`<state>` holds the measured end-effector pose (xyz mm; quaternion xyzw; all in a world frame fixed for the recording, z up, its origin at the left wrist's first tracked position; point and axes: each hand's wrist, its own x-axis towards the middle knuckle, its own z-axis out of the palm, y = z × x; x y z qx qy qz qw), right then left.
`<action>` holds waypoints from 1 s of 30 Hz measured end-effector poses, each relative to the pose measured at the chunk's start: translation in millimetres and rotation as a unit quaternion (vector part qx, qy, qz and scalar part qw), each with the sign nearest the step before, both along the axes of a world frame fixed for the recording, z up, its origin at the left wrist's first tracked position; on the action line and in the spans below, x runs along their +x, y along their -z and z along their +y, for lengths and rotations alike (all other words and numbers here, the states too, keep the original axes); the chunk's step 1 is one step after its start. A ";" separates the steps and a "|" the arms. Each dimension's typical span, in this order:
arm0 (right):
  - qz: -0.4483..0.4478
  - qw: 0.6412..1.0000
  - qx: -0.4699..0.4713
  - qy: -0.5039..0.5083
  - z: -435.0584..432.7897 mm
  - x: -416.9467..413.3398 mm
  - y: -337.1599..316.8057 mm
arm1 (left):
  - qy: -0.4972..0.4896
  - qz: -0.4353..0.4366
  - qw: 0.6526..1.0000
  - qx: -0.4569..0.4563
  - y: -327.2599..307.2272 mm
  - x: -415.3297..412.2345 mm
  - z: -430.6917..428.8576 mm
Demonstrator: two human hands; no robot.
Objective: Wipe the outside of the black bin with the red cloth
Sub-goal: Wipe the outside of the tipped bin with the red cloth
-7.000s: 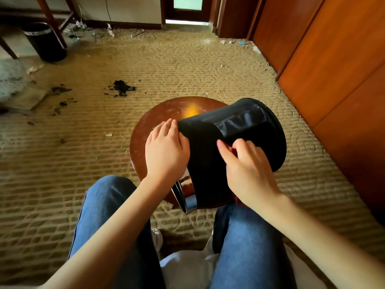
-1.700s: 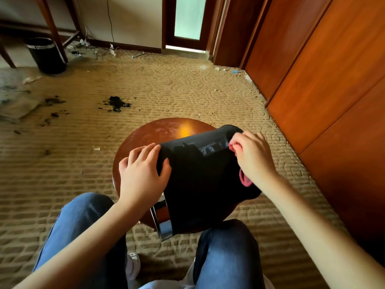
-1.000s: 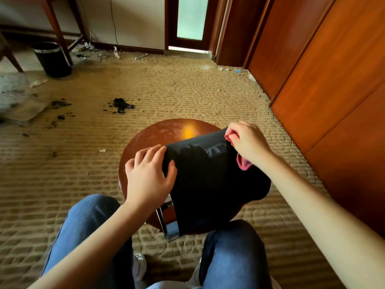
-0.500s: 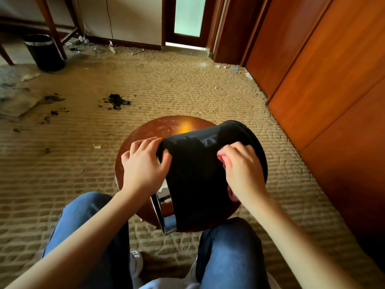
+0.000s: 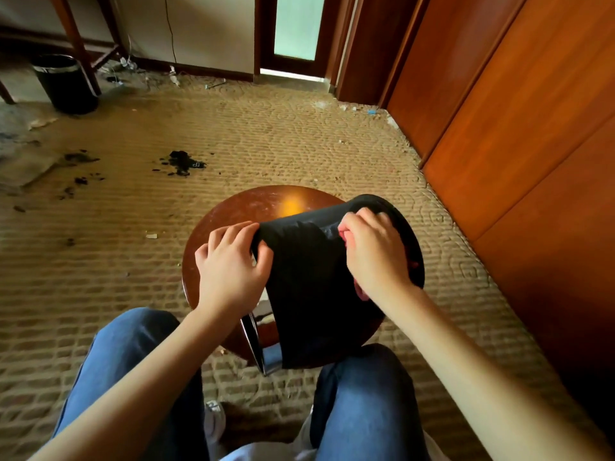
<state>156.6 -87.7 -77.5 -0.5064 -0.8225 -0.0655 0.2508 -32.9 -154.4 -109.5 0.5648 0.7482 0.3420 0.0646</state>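
Observation:
The black bin lies tipped on its side on a small round wooden table, its chrome rim towards me and its base pointing away to the right. My left hand grips the bin's left side with curled fingers. My right hand presses the red cloth against the bin's upper right side near the base. The cloth is mostly hidden under the hand; only small red bits show at the fingers and below the palm.
My knees in blue jeans sit close to the table's near edge. Orange wooden cabinet doors line the right. A second black bin stands far left by a chair leg. Dark debris lies on the carpet.
My right hand with the cloth has slid up the bin's side towards the base since half a second ago. The left hand keeps its hold on the bin.

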 end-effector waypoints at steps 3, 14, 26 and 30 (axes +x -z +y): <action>-0.004 0.999 0.017 -0.047 -43.5 1.0 15.1 | -0.001 0.008 1.000 -0.004 0.9 -0.5 -0.7; -0.091 0.982 -0.114 0.117 73.4 18.6 -19.4 | 0.005 0.051 0.998 0.033 4.9 14.9 -23.6; -0.005 0.990 0.020 -0.137 -24.4 -12.2 11.0 | -0.002 0.021 1.000 0.019 4.5 2.8 -5.3; -0.025 0.994 -0.087 0.054 55.3 20.7 -11.4 | 0.006 0.031 0.999 0.032 7.0 11.8 -17.5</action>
